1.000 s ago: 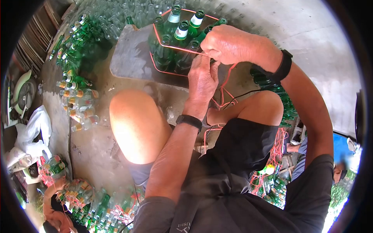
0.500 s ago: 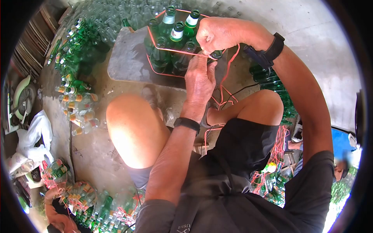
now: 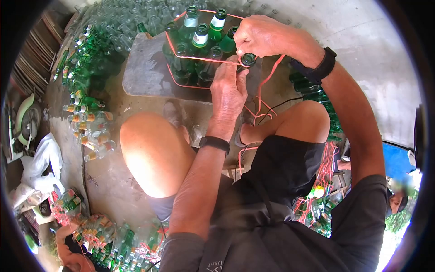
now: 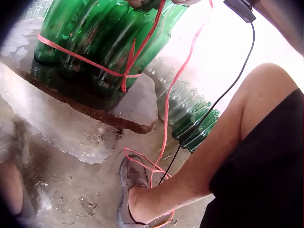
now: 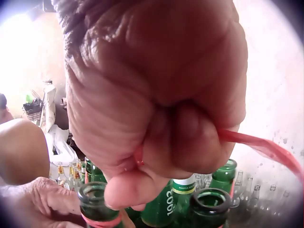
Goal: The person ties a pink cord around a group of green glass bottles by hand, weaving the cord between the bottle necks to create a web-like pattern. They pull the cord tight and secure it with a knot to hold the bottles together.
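A bundle of green glass bottles (image 3: 200, 40) stands upright on a grey slab (image 3: 145, 68), with red plastic twine (image 3: 206, 59) around it at the necks and lower down. My left hand (image 3: 228, 90) grips the neck of the near right bottle (image 5: 93, 194), which has twine looped around it. Just above that bottle's mouth, my right hand (image 3: 263, 40) holds the twine in curled fingers. A loose length of twine (image 5: 266, 147) trails from the right hand. In the left wrist view, a twine knot (image 4: 125, 76) sits low on the bundle; the left hand is mostly out of frame.
Many clear bottles (image 3: 131, 20) stand behind the slab, and green bottles (image 3: 90, 59) line the left. More bottles (image 4: 197, 126) lie to the right. Twine and a black cord (image 4: 228, 90) hang near my shoe (image 4: 130, 175). Another person's arm (image 3: 65, 235) shows at lower left.
Over the last second the right hand passes left and down over the near right bottle, then lifts slightly back to the right, showing its mouth. The left hand stays close to that bottle.
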### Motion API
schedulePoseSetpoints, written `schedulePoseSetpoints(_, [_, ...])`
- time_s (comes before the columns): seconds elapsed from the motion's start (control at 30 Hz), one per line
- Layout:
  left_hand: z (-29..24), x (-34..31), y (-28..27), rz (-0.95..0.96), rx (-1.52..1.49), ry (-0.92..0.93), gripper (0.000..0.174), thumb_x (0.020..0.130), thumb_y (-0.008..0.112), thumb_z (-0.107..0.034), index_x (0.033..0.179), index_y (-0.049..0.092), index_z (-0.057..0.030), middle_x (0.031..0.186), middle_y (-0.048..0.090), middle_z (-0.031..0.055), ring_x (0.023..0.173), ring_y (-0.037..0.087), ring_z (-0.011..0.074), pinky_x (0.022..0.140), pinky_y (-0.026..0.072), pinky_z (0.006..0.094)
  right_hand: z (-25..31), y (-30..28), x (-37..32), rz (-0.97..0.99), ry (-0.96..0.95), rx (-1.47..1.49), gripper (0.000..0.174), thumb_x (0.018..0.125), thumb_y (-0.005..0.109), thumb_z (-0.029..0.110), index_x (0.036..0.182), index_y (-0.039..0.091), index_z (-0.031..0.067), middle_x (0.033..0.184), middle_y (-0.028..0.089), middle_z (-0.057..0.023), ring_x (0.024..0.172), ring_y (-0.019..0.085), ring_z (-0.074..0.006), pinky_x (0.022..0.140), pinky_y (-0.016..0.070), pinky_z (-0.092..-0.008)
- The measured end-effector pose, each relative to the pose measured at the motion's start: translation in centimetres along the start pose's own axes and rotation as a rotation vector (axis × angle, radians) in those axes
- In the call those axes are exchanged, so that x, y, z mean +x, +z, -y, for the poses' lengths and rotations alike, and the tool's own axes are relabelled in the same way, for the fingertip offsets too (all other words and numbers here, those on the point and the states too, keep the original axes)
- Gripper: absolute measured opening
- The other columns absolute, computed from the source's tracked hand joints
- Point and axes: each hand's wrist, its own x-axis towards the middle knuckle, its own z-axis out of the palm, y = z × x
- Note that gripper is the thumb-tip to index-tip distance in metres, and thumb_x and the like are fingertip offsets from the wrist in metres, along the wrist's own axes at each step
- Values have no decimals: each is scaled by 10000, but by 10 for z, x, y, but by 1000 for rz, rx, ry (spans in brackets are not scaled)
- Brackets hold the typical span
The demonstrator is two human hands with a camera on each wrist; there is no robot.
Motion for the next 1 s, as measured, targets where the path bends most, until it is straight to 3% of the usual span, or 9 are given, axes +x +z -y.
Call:
schedulePoseSetpoints(0.27, [0, 0, -2, 11, 2, -4, 379, 909, 736, -17, 1276, 641, -25, 1116, 701, 224, 994, 680, 431, 858, 563, 488, -3, 19, -22, -95, 97, -62, 113, 862, 649, 75, 811, 724, 8, 757, 706, -174, 706, 682, -379, 639, 518, -466])
schedulePoseSetpoints(0.37, [2, 0, -2, 42, -10, -40, 379, 910, 738, -23, 1277, 643, -20, 1129, 702, 230, 1005, 681, 435, 865, 566, 487, 2, 28, -30, -264, 126, 17, 134, 835, 627, 56, 701, 633, 49, 682, 632, -166, 705, 638, -409, 611, 500, -504])
schedulePoseSetpoints(0.43, [3, 1, -2, 39, 2, -17, 383, 915, 735, -26, 1285, 640, -15, 1135, 703, 238, 1017, 684, 435, 870, 570, 487, 5, 28, -37, -265, 133, -30, 129, 869, 616, 63, 876, 739, 27, 804, 706, -189, 761, 688, -411, 656, 533, -491])
schedulePoseSetpoints(0.53, [5, 1, -2, 40, 15, -13, 385, 919, 734, -31, 1292, 637, -12, 1137, 704, 247, 1029, 687, 436, 878, 572, 485, 10, 40, -46, -389, 148, -24, 97, 843, 637, 84, 762, 683, 61, 714, 656, -195, 715, 659, -437, 625, 532, -528])
schedulePoseSetpoints(0.67, [0, 1, -3, 64, 27, -35, 381, 921, 732, -25, 1289, 637, -13, 1119, 706, 247, 1014, 691, 434, 863, 575, 484, 11, 55, -59, -434, 172, -36, 73, 844, 637, 79, 790, 685, 63, 696, 649, -200, 698, 659, -441, 612, 542, -522])
schedulePoseSetpoints(0.87, [-1, 2, -3, 63, 19, -53, 361, 923, 727, -13, 1273, 640, -16, 1082, 706, 245, 973, 698, 431, 817, 581, 478, 31, 65, -71, -485, 246, -204, 31, 852, 664, 101, 836, 685, 85, 712, 688, -139, 708, 710, -370, 600, 569, -478])
schedulePoseSetpoints(1.0, [0, 2, -4, 51, 42, -36, 364, 952, 712, -41, 1309, 644, -40, 1045, 734, 216, 942, 737, 377, 802, 584, 441, 47, 77, -79, -611, 219, -306, 38, 830, 677, 109, 863, 666, 93, 750, 689, -79, 719, 721, -300, 579, 570, -428])
